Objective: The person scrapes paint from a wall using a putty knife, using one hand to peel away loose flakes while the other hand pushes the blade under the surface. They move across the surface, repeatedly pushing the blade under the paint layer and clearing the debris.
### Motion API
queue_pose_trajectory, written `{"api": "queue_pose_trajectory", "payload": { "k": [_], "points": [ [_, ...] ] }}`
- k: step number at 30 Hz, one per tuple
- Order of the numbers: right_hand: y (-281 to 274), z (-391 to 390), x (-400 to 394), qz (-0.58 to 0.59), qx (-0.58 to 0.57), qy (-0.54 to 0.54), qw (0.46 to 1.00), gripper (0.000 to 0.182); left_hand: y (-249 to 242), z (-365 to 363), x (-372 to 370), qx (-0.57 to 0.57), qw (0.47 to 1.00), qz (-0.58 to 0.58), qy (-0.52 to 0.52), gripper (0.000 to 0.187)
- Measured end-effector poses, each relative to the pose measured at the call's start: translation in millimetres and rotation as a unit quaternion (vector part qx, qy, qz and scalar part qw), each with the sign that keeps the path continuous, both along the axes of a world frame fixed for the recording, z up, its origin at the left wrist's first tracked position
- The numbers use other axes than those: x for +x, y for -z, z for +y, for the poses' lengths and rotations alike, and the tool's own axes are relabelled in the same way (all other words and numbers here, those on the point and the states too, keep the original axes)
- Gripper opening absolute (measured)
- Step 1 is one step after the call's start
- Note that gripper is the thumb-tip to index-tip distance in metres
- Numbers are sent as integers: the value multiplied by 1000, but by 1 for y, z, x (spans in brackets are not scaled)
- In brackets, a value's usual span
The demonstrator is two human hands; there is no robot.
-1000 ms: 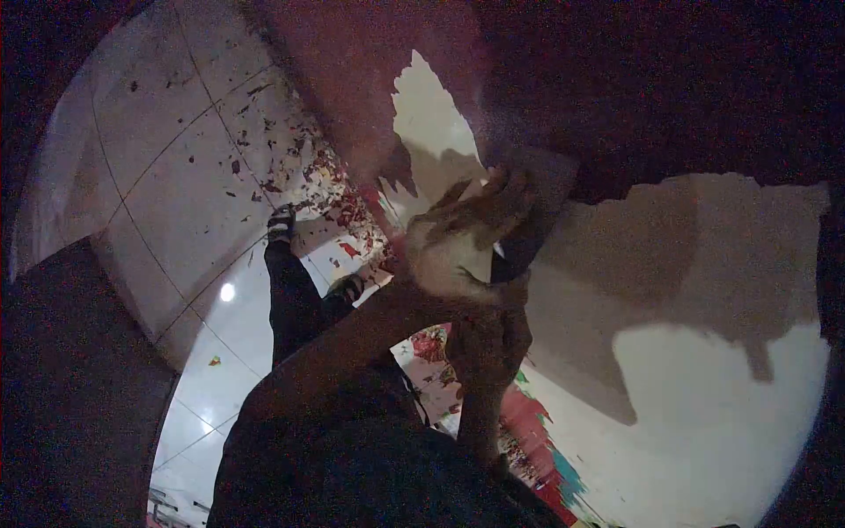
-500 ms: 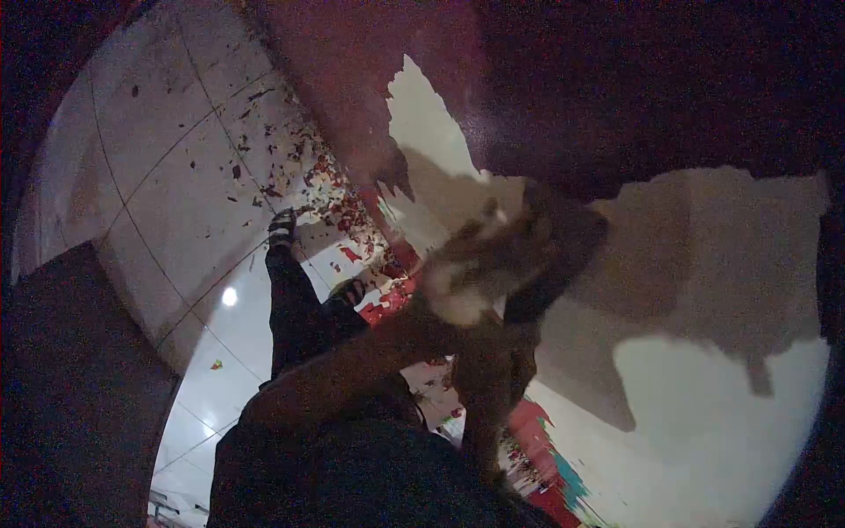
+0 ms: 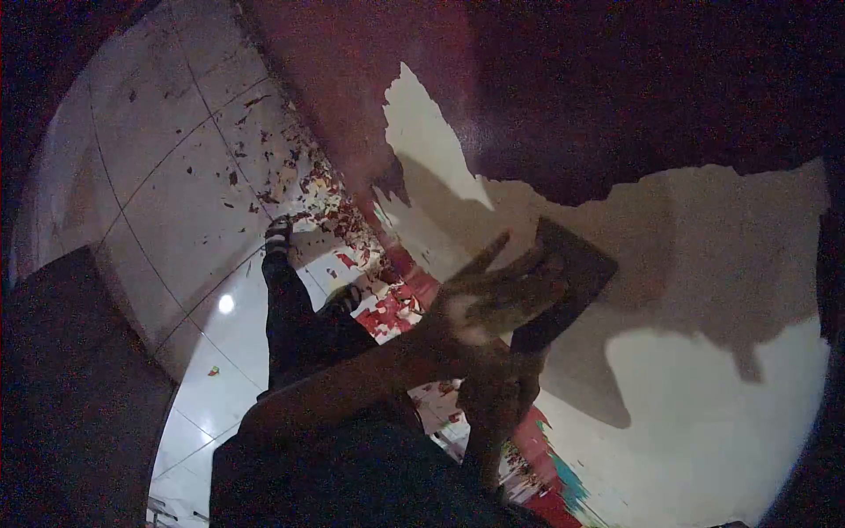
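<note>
Two bare arms reaching up from dark clothes, btm ctr. R hand bunched, fingers curled; looks clenched on near end of flat dark plate, handle (if any) hidden. L hand just beyond, fingers stretched & spread across plate, not wrapped round; can't tell if pressing.

Plate right of mid-frame: straight-edged, four-cornered, tilted. Can't tell if touching wall.

Vs 1 s ago: plate shifted down & right in frame, L hand along w/ it; less blurred than ½ s ago. Meaning, prob.: plate now clear of ragged edge, over bare part; can't tell if anything fresh came away.

Behind plate, pale patch across right half: smooth, matte, soft-edged shadows, jagged upper border rising to sharp peak, upper ctr. Along its lower left side, red & teal splintery strip, torn-looking. Above, dark red covering, faint sheen, lost in gloom toward upper right.

Left of ctr, two feet in dark footwear, near heap of flakes: thin, irregular, red & cream, strewn toward upper left. Underneath, floor tiles, pale, glossy, thin dark joints, bright glints lower left.
</note>
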State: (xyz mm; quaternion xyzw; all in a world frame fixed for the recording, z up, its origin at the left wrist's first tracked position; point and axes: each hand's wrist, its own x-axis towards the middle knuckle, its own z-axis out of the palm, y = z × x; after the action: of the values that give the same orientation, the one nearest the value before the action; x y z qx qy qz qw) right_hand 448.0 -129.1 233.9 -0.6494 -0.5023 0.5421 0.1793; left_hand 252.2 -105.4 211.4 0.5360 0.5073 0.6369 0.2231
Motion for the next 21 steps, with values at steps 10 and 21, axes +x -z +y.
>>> {"api": "queue_pose_trajectory", "payload": {
  "k": [10, 21],
  "points": [
    [42, 48, 47, 276, -584, 65, 761, 44, -6, -1, -18, -15, 996, 67, -52, 52],
    [1, 26, 13, 90, -245, 113, 959, 30, -25, 2, -25, -83, 979, 169, -76, 56]
  ]
}}
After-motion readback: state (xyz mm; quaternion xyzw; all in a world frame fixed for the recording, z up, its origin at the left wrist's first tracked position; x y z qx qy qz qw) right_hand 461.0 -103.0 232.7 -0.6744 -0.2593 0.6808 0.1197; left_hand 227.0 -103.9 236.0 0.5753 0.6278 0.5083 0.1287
